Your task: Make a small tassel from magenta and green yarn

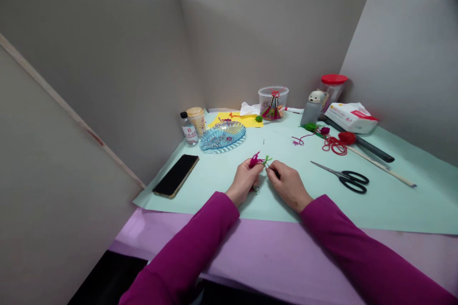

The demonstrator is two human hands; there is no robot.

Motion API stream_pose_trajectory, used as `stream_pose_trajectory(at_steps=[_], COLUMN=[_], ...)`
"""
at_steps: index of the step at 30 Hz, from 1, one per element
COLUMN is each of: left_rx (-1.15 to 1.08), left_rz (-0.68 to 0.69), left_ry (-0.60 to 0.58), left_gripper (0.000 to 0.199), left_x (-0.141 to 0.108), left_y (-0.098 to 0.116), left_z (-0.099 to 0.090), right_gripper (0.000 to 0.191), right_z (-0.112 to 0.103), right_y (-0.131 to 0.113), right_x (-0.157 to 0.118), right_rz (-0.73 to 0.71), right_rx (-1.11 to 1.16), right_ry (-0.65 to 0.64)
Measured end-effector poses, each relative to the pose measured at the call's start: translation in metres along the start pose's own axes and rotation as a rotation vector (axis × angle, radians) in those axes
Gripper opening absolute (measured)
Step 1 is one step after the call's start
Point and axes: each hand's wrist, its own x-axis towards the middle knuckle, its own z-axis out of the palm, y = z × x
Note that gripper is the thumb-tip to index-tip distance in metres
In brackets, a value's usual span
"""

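Observation:
My left hand (245,178) is closed on a magenta yarn tassel (255,159), whose loose strands stick up above the thumb. A small shiny round piece (255,190) shows below those fingers. Just right of the tassel, a tuft of green yarn (267,159) stands between the two hands. My right hand (286,182) is closed in a pinch on a thin tool (266,165) with a pale, slender tip and what looks like a dark handle. That tip touches or nearly touches the green yarn. Fingers hide most of the tool and the tassel's lower part.
Black-handled scissors (345,176) lie to the right, near red yarn (335,145) and a dark cutter (374,148). On the left are a phone (176,176), a blue glass dish (222,138) and a small bottle (189,128). A plastic tub (273,100) stands behind.

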Motion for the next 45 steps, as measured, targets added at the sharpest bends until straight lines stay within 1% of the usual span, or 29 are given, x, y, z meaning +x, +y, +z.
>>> stream_pose_trajectory(at_steps=[6, 11, 23, 26, 35, 39, 45], left_rx=[0.005, -0.006, 0.015, 0.018, 0.044, 0.051, 0.072], left_rz=[0.005, -0.001, 0.006, 0.009, -0.011, -0.029, -0.062], left_ry=[0.015, -0.001, -0.005, -0.004, -0.053, -0.054, -0.093], left_gripper=[0.019, 0.020, 0.019, 0.019, 0.017, 0.017, 0.017], left_x=[0.0003, 0.0005, -0.0003, 0.0001, -0.0001, -0.0011, -0.0047], left_y=[-0.0002, -0.0001, -0.0006, -0.0006, 0.0000, 0.0025, 0.0074], left_z=[-0.0001, -0.0001, -0.0003, -0.0003, -0.0017, -0.0013, -0.0004], right_gripper=[0.017, 0.018, 0.017, 0.017, 0.018, 0.018, 0.020], right_z=[0.0004, 0.0001, 0.0010, 0.0016, 0.0033, 0.0039, 0.0026], right_y=[0.0008, -0.0002, 0.0011, 0.0015, 0.0038, 0.0050, 0.0075], right_x=[-0.0001, -0.0004, -0.0005, -0.0006, -0.0013, -0.0014, 0.0003], right_rz=[0.004, 0.006, 0.001, -0.004, -0.015, -0.026, 0.012], right_rx=[0.001, 0.009, 0.001, -0.012, -0.068, -0.118, -0.198], right_ry=[-0.009, 0.008, -0.011, -0.001, 0.023, 0.064, 0.101])
